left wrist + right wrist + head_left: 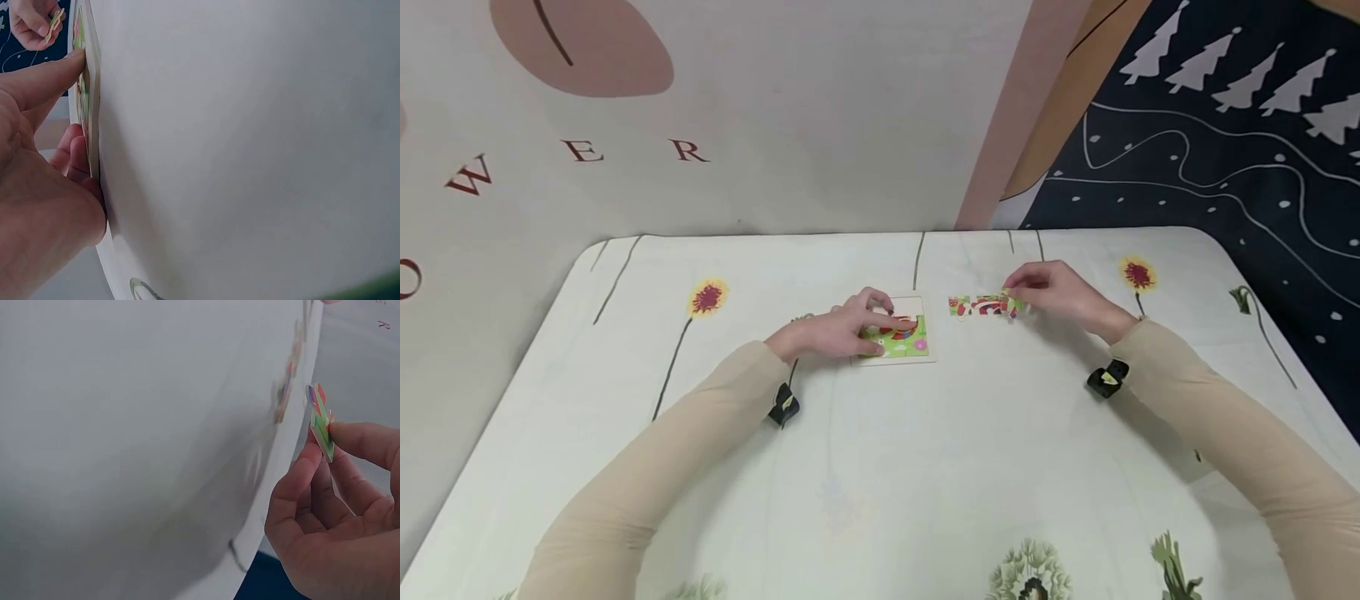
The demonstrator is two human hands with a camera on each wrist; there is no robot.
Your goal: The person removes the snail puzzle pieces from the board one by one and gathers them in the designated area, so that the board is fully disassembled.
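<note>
A small puzzle board [929, 342] with a pale rim and a green, red and pink picture lies flat on the table. My left hand [838, 332] rests over its left part, thumb and index finger extended onto the picture and partly covering it. In the left wrist view, the thumb touches the top of the board. To the right, my right hand [1060, 293] pinches a colourful puzzle piece [322, 428] between thumb and fingers, raised off the table. Several other puzzle pieces [985, 306] lie in a row between the board and the right hand.
A white cloth [880, 467] with printed flowers covers the table [625, 467]. Behind it stands a pale wall hanging [820, 133] with letters. A dark cloth with white trees [1210, 158] hangs at the right. Black wrist devices [1107, 379] sit on both wrists.
</note>
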